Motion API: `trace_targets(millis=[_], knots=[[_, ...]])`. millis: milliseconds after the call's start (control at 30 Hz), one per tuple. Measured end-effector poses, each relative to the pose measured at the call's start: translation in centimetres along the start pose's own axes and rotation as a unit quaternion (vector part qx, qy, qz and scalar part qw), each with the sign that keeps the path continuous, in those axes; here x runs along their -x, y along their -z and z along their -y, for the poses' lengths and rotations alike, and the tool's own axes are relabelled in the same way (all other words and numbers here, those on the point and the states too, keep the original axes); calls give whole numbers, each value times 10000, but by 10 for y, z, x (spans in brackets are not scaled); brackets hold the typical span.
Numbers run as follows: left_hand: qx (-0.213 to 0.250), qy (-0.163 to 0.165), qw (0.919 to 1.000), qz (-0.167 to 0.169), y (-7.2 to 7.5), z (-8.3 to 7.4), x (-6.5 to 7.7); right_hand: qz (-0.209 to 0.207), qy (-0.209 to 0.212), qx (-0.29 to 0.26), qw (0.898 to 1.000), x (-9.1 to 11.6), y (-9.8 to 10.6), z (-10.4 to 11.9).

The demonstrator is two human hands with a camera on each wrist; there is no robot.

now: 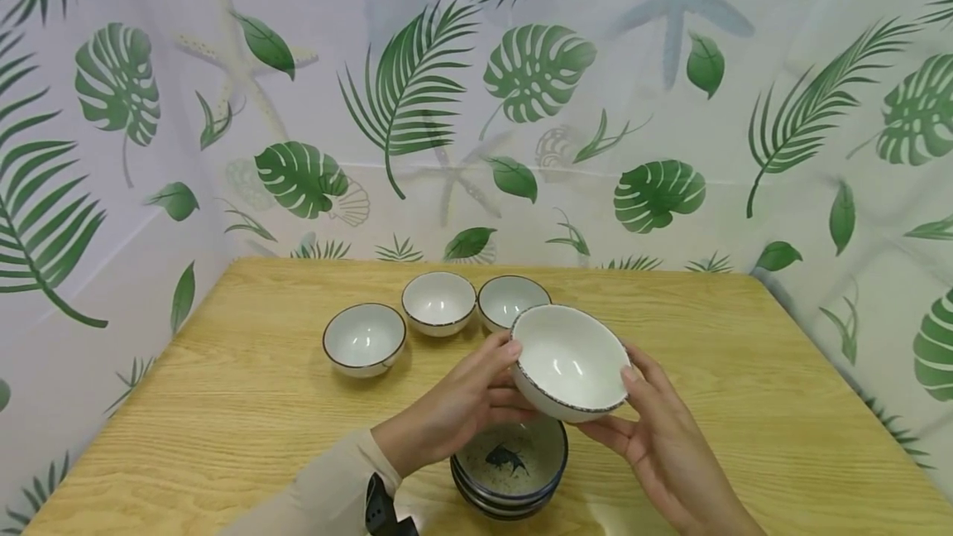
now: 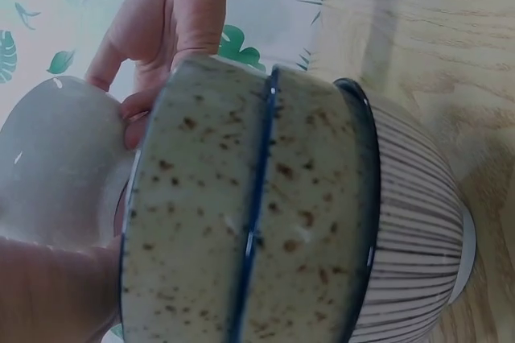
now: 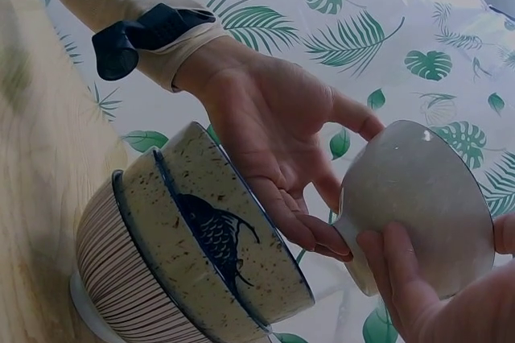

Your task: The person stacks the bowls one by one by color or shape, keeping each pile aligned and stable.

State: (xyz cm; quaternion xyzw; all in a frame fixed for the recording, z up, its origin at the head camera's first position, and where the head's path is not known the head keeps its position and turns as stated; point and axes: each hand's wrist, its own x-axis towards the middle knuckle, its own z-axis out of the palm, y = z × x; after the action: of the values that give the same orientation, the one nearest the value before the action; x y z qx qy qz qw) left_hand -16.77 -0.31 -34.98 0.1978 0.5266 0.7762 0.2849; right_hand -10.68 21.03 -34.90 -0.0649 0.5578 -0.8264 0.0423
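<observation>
Both hands hold up a white bowl (image 1: 569, 358) with a dark speckled rim, tilted so its inside faces the head camera. On its left side the left hand (image 1: 457, 408) grips it, thumb at the rim and fingers beneath. From the right, the right hand (image 1: 666, 428) pinches the rim with its thumb, and its fingers support the outer wall (image 3: 418, 198). Below the held bowl stands a stack of nested bowls (image 1: 514, 482). Its upper bowls are speckled with blue rims, a dark fish (image 3: 213, 234) painted on one; a striped bowl (image 2: 414, 222) is lowest.
Three white bowls with thin dark rims stand farther back on the wooden table (image 1: 246, 404): one at left (image 1: 365, 342), one in the middle (image 1: 439, 304), one at right (image 1: 510, 298) partly behind the held bowl. Leaf-patterned cloth (image 1: 447, 131) hangs along the table's far and side edges.
</observation>
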Motion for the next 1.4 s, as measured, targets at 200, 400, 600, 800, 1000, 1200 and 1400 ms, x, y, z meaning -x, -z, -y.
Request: trace_targets(millis=[200,400,600,800,1000,1200,1400], knots=[[-18,-79,10000,38,2,-1,4,317,227,180,9991,1,0,-1],[-158,-129,9998,40,4,-1,8,412,355,727,9959,4,1,-3],[-298,-162,9994,-89,5,1,10,200,354,919,9949,3,-1,-7],[-680,-296,9972,-40,7,-1,14,190,544,971,9936,3,-4,-9],[-1421,-502,9874,476,14,-7,19,180,598,1089,9921,4,-6,-7],[-2510,-924,9634,200,16,-11,20,283,530,1104,9921,4,-7,-6],[-3112,-1346,9399,-390,17,-12,23,329,446,1374,9890,4,-4,-6]])
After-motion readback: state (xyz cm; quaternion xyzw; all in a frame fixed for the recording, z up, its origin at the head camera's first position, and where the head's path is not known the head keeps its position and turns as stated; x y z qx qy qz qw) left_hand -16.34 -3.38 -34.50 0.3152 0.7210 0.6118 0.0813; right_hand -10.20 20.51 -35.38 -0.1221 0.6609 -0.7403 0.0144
